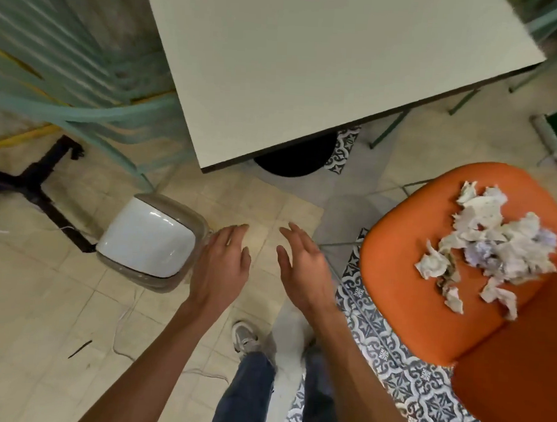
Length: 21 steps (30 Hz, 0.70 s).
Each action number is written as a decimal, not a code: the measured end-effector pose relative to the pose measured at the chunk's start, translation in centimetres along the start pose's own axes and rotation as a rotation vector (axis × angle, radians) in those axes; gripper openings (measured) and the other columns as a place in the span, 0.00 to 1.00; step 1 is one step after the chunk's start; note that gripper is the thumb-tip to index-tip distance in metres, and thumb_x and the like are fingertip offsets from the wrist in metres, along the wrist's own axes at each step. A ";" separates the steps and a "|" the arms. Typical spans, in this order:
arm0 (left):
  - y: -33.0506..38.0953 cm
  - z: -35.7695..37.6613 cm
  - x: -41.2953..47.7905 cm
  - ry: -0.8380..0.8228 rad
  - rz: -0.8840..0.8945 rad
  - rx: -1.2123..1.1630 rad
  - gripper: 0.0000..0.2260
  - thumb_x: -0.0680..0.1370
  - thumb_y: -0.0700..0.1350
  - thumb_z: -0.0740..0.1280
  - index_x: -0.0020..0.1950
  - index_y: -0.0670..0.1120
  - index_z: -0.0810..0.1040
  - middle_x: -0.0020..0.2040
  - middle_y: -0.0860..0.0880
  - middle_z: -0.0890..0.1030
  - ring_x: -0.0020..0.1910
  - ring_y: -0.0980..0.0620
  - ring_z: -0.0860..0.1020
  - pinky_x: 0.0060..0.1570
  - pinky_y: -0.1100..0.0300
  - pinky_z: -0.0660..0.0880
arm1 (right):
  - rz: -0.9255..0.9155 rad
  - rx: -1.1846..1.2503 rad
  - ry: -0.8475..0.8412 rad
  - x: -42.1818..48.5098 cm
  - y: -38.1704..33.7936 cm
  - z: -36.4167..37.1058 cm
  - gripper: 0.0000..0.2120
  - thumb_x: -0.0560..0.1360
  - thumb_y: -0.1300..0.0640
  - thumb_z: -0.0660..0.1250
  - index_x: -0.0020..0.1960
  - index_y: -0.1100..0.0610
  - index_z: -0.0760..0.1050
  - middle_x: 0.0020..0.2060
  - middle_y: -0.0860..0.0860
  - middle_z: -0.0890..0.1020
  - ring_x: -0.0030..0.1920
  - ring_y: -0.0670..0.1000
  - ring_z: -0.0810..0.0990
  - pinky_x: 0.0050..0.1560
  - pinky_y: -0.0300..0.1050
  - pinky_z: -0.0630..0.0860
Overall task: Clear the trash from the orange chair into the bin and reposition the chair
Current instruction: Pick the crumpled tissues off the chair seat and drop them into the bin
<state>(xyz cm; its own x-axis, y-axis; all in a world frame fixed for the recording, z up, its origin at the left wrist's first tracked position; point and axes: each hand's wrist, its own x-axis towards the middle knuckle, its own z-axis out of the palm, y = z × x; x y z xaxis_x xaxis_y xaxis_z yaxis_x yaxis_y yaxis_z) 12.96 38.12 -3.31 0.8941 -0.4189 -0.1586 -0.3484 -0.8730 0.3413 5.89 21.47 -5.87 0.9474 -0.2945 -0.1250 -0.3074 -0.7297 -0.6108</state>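
An orange chair point(406, 269) stands at the right, and a heap of crumpled white paper trash point(491, 244) lies on its seat. A small bin point(148, 236) with a shut white swing lid sits on the floor at the left. My left hand point(222, 266) hovers just right of the bin, fingers straight and spread, holding nothing. My right hand point(303, 270) is beside it with relaxed fingers, empty, a little left of the chair's front edge.
A pale square table point(310, 77) on a black round base fills the upper middle. Teal chair frames point(67, 87) and a black stand point(36, 185) crowd the left. Patterned tiles point(401, 372) run under the orange chair. My legs and shoe point(244, 338) are below.
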 end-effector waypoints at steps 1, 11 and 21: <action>1.6 0.4 0.4 -0.009 0.027 -0.012 0.21 0.80 0.44 0.69 0.74 0.47 0.74 0.67 0.45 0.80 0.62 0.44 0.80 0.58 0.49 0.80 | 0.025 0.000 0.024 -0.5 1.6 -1.1 0.19 0.85 0.53 0.64 0.75 0.54 0.74 0.77 0.53 0.74 0.71 0.58 0.77 0.69 0.54 0.78; 19.2 7.8 2.9 -0.168 0.252 -0.049 0.17 0.81 0.45 0.68 0.70 0.50 0.76 0.63 0.49 0.81 0.59 0.46 0.79 0.46 0.50 0.80 | 0.358 0.010 0.177 -5.3 17.7 -10.9 0.18 0.82 0.57 0.67 0.71 0.53 0.76 0.72 0.54 0.78 0.65 0.62 0.81 0.59 0.57 0.82; 33.4 18.5 5.1 -0.395 0.519 -0.098 0.19 0.80 0.47 0.69 0.72 0.51 0.74 0.66 0.50 0.77 0.63 0.46 0.75 0.58 0.48 0.78 | 0.731 0.004 0.216 -8.9 31.4 -15.0 0.20 0.79 0.64 0.70 0.70 0.55 0.75 0.67 0.55 0.79 0.61 0.59 0.81 0.57 0.54 0.82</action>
<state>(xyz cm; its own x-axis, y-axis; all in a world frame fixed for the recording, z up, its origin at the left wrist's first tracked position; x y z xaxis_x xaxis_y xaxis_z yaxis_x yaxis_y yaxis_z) 0.68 2.19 -9.86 0.4398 -0.8555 -0.2732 -0.6625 -0.5144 0.5445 -13.52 -8.01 -12.22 0.4644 -0.8165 -0.3429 -0.8491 -0.3005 -0.4344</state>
